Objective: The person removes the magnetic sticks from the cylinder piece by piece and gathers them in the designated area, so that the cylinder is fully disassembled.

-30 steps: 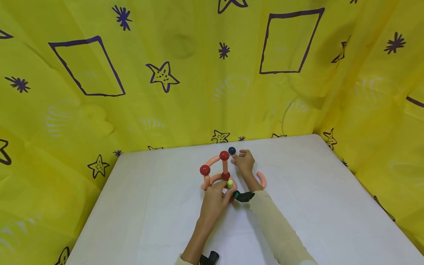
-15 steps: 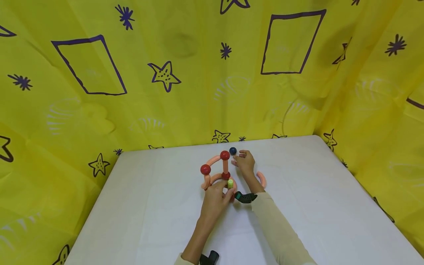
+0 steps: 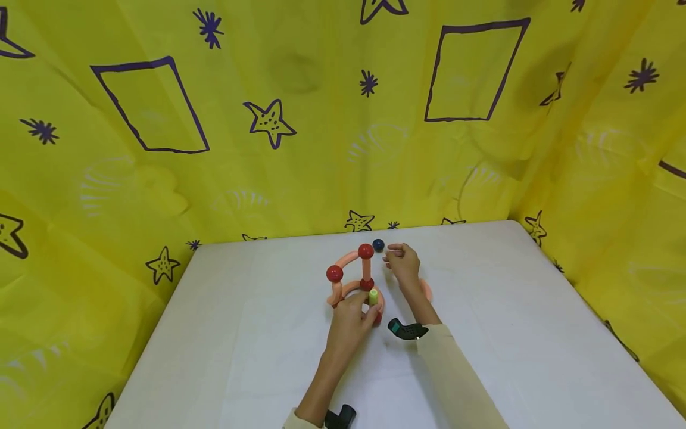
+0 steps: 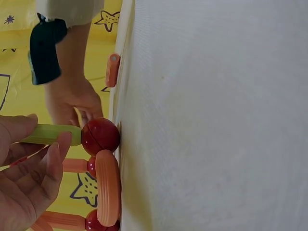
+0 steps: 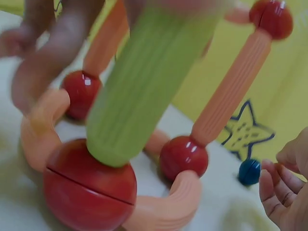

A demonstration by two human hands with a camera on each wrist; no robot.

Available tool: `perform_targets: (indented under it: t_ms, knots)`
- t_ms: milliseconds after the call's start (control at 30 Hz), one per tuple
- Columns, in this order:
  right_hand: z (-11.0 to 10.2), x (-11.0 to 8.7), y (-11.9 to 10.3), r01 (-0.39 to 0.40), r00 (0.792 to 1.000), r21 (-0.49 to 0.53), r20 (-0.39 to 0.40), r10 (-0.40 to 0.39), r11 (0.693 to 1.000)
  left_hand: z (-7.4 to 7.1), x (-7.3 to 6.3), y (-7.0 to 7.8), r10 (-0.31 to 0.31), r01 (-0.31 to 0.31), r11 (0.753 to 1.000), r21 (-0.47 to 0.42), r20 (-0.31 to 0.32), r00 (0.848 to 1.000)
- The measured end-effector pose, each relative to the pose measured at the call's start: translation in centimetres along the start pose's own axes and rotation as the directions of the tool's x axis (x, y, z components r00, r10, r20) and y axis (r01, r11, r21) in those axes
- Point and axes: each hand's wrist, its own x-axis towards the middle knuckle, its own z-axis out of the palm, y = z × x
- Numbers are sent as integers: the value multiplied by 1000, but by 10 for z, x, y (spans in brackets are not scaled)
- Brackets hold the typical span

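My left hand (image 3: 347, 326) pinches a light green rod (image 3: 373, 296) between thumb and fingers. That rod stands upright on a red ball (image 5: 91, 187) at the near corner of a frame of magnetic balls and rods. Curved orange rods (image 4: 109, 187) join the red balls low on the table, and straight orange rods (image 5: 233, 86) rise to upper red balls (image 3: 365, 251). Behind the frame lies a dark blue ball (image 3: 378, 245). My right hand (image 3: 405, 265) is just right of it, fingers loosely bent around nothing, with a small gap in the head view.
A loose curved orange rod (image 3: 426, 288) lies on the white table (image 3: 257, 357), partly hidden by my right forearm. Yellow patterned cloth (image 3: 321, 167) hangs behind the table and along its right side. Black wrist cameras (image 3: 407, 329) sit on both arms.
My right hand has drawn slightly right and toward me, away from the blue ball, and now covers part of the loose orange rod. My left hand keeps its hold on the green rod.
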Motion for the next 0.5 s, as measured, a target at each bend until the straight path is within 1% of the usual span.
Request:
perform_targets:
  t_ms: [67, 133, 267, 333, 400, 433, 500]
  knots:
    - [-3, -4, -6, 78, 997, -10, 3, -78, 997, 0, 0, 0, -14, 14, 1000, 1, 4, 1000]
    - [-6, -9, -12, 158, 987, -11, 10, -158, 987, 0, 0, 0, -23, 23, 1000, 2, 9, 1000]
    - [-13, -20, -24, 314, 949, -8, 31, -314, 949, 1, 1, -2, -22, 22, 1000, 2, 15, 1000]
    - [-17, -27, -29, 365, 929, 8, 56, -365, 931, 1, 2, -3, -16, 16, 1000, 1, 23, 1000]
    - [-22, -36, -33, 403, 909, 30, 105, -404, 915, 1, 2, -3, -15, 15, 1000, 0, 29, 999]
    - [-24, -41, -36, 427, 892, 45, 141, -429, 903, 1, 2, -4, -14, 14, 1000, -1, 32, 999]
    - [-29, -51, -40, 478, 846, 61, 237, -477, 876, 2, 1, -5, -15, 15, 1000, -5, 33, 999]
